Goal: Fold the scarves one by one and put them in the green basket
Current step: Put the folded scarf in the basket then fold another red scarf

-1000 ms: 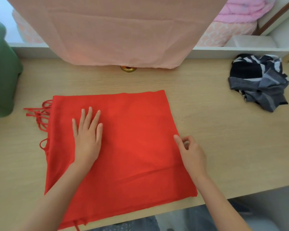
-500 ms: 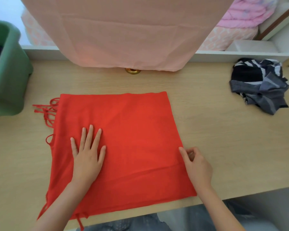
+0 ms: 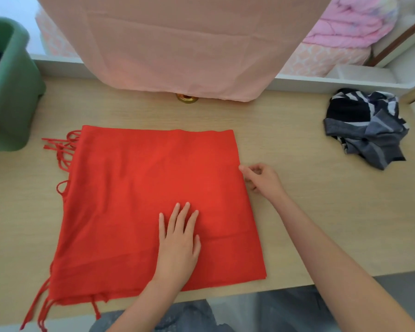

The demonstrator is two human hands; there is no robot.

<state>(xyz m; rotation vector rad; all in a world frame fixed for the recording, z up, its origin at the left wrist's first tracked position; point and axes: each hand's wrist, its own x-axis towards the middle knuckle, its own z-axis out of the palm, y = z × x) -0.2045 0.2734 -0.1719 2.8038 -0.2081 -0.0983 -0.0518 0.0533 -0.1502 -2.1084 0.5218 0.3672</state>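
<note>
Head view: what is hidden or cut off there?
— The green basket (image 3: 12, 97) is cut by the left border, and only something dark is glimpsed inside it. A small brass object (image 3: 187, 98) is half covered by the hanging pink cloth (image 3: 177, 44). The near tassels of the red scarf (image 3: 141, 188) are hung over the front edge of the table (image 3: 345, 200) and are cut by the lower border.
— How are the hands held?
— The left hand (image 3: 179, 245) is laid flat on the scarf's near half, with the fingers straight and a little spread, and nothing is grasped. The right hand (image 3: 261, 179) is placed at the scarf's right edge with curled fingers. Whether the edge is pinched cannot be told.
— And the edges, and the free room?
— The scarf is spread flat in the middle of the table, folded to a rough square. Its fringe is pointed toward the basket, and a strip of bare wood is left between them. Its near edge is laid just at the table's front edge. Bare wood is seen beyond its far edge, up to the cloth. More is seen on the right, up to the crumpled dark striped scarf (image 3: 364, 130), which is well apart.
</note>
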